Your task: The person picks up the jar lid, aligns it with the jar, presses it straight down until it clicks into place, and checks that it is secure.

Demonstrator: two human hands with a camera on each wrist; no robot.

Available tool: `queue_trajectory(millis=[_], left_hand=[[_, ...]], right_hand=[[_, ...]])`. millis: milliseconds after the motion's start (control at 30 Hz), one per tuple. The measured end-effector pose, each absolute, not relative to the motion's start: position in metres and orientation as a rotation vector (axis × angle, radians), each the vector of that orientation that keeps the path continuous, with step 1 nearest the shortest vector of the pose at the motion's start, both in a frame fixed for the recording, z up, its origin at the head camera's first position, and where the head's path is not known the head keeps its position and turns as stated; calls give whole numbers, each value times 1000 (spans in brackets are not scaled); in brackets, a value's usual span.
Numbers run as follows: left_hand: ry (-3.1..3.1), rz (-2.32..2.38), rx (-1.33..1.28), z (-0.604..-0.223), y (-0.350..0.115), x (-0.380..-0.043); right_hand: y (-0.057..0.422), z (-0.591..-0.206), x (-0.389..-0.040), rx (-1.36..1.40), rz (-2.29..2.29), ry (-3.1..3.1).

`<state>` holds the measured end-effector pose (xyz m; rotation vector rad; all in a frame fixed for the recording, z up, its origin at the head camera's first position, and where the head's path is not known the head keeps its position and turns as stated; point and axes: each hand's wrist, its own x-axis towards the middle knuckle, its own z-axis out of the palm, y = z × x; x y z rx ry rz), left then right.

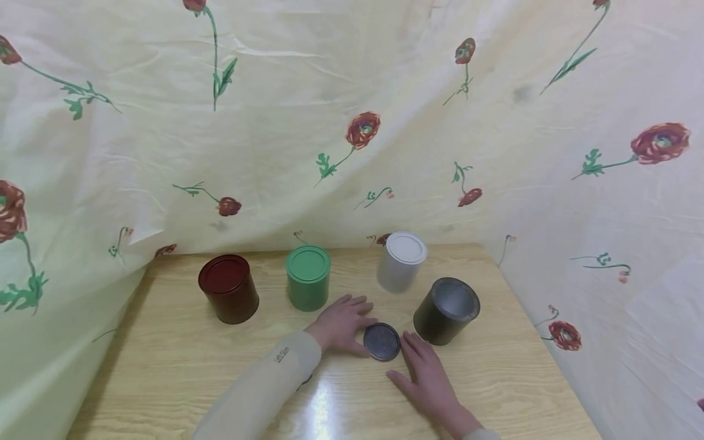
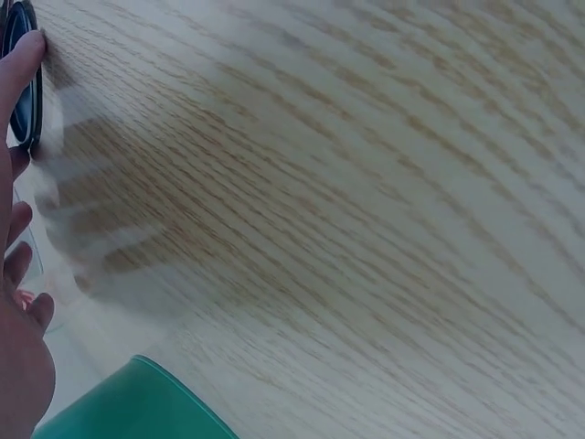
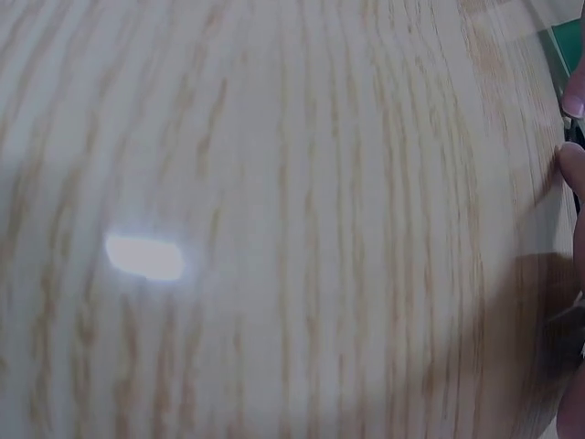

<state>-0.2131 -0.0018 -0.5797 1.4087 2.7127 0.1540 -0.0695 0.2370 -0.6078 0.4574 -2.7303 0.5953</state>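
A round black lid (image 1: 382,341) lies in the front middle of the table, between my two hands. My left hand (image 1: 342,325) reaches its left side, with thumb and index fingertip right at the rim and the other fingers spread beyond. In the left wrist view the thumb (image 2: 26,59) overlaps the lid (image 2: 26,105). My right hand (image 1: 428,377) rests low at the lid's right, fingers extended, fingertips close to the rim, thumb pointing left. Just behind the right hand stands an uncovered black canister (image 1: 447,310), its grey inside showing.
Along the back of the wooden table (image 1: 181,366) stand a dark red lidded canister (image 1: 228,289), a green lidded canister (image 1: 308,278) and a white lidded canister (image 1: 402,261). A flowered cloth (image 1: 286,122) hangs behind and at both sides.
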Motion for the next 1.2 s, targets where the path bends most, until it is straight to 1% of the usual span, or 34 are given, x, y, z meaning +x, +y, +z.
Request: queue_trajectory(millis=[500, 833, 1200], left_hand=[[2746, 186, 1517, -584, -8, -207], [2771, 256, 1502, -587, -13, -201], [2777, 239, 1475, -592, -16, -203]], right_hand=[[233, -610, -74, 366, 705, -2784], [231, -614, -79, 351, 723, -2780], [231, -615, -79, 338, 712, -2800]])
